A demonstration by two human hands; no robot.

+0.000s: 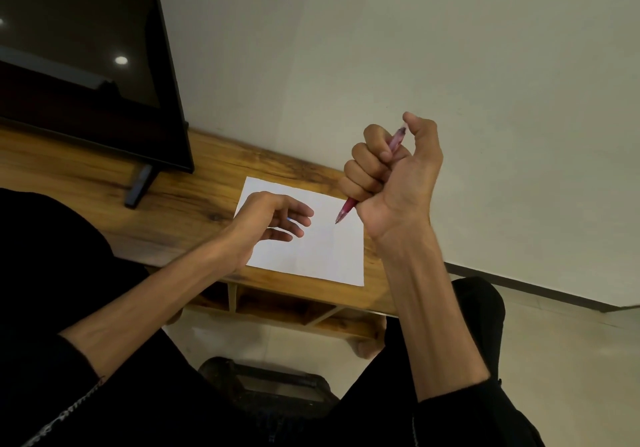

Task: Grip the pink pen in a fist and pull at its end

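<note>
My right hand is raised above the table and grips a pink-red pen in a fist, thumb on the pen's top end, tip pointing down toward the paper. A white sheet of paper lies flat on the wooden table. My left hand hovers over the sheet's left part with fingers loosely spread; a small blue thing shows between its fingers, too small to identify.
A dark flat screen on a black foot stands at the table's left, against a pale wall. The table has open shelves below its front edge. A dark stool and pale floor lie under me, between my black-clad legs.
</note>
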